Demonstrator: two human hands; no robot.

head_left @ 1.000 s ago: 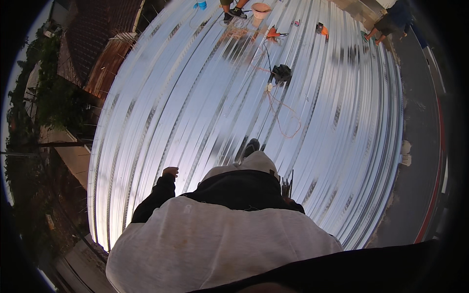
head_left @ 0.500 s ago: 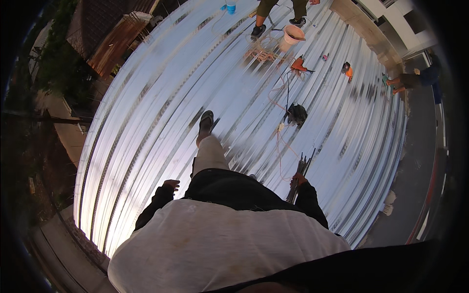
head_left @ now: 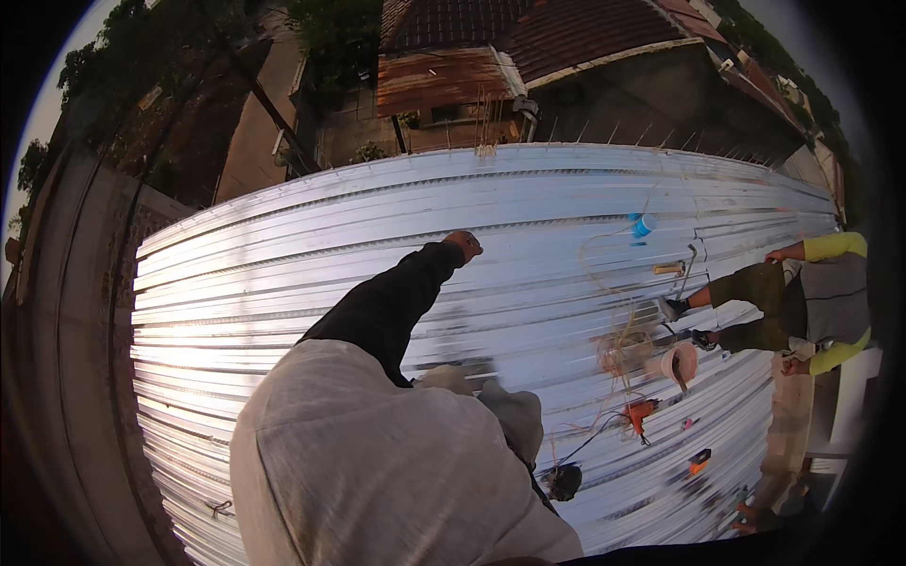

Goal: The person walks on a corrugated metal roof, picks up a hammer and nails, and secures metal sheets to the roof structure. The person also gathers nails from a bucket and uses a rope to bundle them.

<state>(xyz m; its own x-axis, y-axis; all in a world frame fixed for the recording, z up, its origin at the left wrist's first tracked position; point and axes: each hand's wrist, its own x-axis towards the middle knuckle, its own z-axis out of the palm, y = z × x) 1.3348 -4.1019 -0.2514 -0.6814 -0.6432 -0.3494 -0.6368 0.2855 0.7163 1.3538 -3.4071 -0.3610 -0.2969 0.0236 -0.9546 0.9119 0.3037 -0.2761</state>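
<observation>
My left arm in a black sleeve reaches out over the ribbed metal roofing sheets [head_left: 528, 255]. At its end my left hand [head_left: 465, 245] looks closed, its fingers curled, with no object showing in it. The hand seems to be above the sheets; I cannot tell whether it touches them. My right hand is out of view, and so are the thin dark rods it held earlier. My pale shirt covers the lower middle of the view. Beyond my bent knees lies a black bundle [head_left: 563, 481] with a cord.
Scattered rightward are an orange drill [head_left: 642, 415], a pink bucket [head_left: 678, 366], tangled cord [head_left: 623, 351], a blue container [head_left: 644, 224] and a smaller orange tool [head_left: 699, 461]. A yellow-sleeved co-worker [head_left: 823, 307] stands at right, another person [head_left: 755, 519] lower right. The roof edge borders tiled houses [head_left: 585, 38].
My view has swung left, so the roof ribs now run across it and the co-worker appears at right. My left arm has stretched outward. My right hand with the rods has left view.
</observation>
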